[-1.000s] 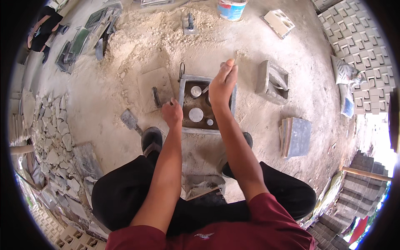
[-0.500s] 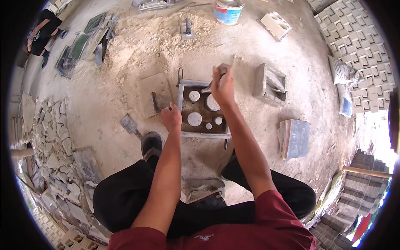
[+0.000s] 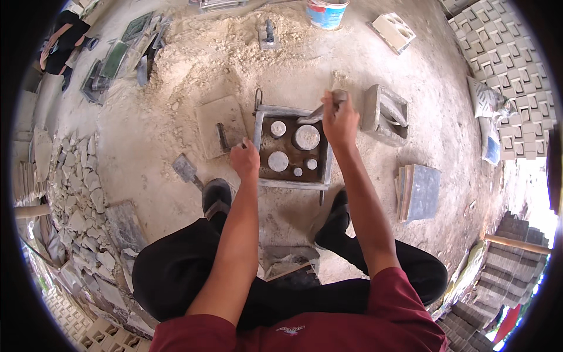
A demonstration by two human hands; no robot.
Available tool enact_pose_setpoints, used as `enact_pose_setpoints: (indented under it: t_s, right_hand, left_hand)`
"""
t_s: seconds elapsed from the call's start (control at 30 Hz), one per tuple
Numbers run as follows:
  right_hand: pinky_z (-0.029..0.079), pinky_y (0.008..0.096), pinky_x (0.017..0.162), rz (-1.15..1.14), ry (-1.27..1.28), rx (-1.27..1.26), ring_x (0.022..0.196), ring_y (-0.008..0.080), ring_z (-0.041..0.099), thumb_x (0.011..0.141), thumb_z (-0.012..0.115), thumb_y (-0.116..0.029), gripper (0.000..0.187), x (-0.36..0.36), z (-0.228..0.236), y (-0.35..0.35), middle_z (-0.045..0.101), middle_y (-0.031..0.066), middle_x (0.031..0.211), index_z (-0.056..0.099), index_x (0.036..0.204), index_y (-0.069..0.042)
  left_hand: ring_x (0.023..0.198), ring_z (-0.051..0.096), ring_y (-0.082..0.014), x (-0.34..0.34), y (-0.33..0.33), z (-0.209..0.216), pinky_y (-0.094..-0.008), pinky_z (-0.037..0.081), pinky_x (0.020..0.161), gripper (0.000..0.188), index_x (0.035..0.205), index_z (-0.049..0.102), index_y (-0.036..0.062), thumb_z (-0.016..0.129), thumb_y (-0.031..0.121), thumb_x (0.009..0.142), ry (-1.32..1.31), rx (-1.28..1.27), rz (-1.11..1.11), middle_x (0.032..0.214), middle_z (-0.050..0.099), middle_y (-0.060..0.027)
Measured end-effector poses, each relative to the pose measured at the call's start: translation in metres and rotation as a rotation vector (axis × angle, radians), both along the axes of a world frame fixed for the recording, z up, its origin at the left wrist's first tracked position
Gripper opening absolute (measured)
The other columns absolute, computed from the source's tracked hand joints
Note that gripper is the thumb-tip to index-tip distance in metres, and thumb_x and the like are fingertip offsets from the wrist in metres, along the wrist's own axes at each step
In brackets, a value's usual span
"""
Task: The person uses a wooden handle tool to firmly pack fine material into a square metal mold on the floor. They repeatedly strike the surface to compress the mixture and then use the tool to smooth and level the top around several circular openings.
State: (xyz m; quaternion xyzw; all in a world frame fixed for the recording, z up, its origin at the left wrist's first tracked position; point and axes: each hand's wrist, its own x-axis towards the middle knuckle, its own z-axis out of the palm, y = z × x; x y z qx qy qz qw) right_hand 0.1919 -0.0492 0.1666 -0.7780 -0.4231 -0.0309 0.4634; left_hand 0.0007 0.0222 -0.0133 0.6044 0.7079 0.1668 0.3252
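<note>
A grey rectangular mould frame (image 3: 293, 110) lies on the ground in front of me. Several round pale cylinders, among them a large one (image 3: 307, 136), stand in it with dark material around them. My right hand (image 3: 341, 122) is closed round the handle of a small trowel. The trowel's blade (image 3: 312, 117) slants down to the left over the mould's far right part, above the large cylinder. My left hand (image 3: 246, 159) is closed in a fist by the mould's left wall; what its curled fingers grip, if anything, is hidden.
A flat slab (image 3: 220, 117) with a handle lies left of the mould, near a scoop (image 3: 186, 168). Beyond is a sandy heap (image 3: 199, 53) and a bucket (image 3: 327, 14). Rightward are a hollow block (image 3: 381, 126) and stacked boards (image 3: 421, 190). Another person (image 3: 64, 41) sits far left.
My right hand has moved a little right with the trowel, uncovering the large cylinder. The whole view has shifted slightly. My left hand stays by the mould's left wall.
</note>
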Motion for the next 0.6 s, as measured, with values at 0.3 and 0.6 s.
enact_pose_setpoints:
  t_s: [0.3, 0.6]
  right_hand:
    - [0.043, 0.033, 0.046, -0.16, 0.088, 0.051, 0.05, 0.0272, 0.059, 0.089, 0.06, -0.017, 0.017, -0.013, 0.013, -0.017, 0.061, 0.0121, 0.061, 0.057, 0.083, -0.001]
    - [0.045, 0.0321, 0.044, -0.116, -0.201, 0.153, 0.043, 0.0229, 0.059, 0.085, 0.065, -0.018, 0.021, -0.014, -0.01, -0.002, 0.058, 0.0092, 0.052, 0.056, 0.072, -0.003]
  left_hand:
    - [0.093, 0.058, -0.0421, 0.001, -0.001, 0.002, -0.0492, 0.045, 0.083, 0.047, 0.091, 0.066, -0.0036, 0.043, 0.038, 0.089, -0.026, -0.019, 0.003, 0.093, 0.061, -0.0254]
    - [0.088, 0.059, -0.0428, 0.01, -0.006, 0.016, -0.0508, 0.046, 0.08, 0.048, 0.083, 0.066, -0.0047, 0.043, 0.037, 0.089, -0.062, -0.013, -0.006, 0.087, 0.062, -0.0271]
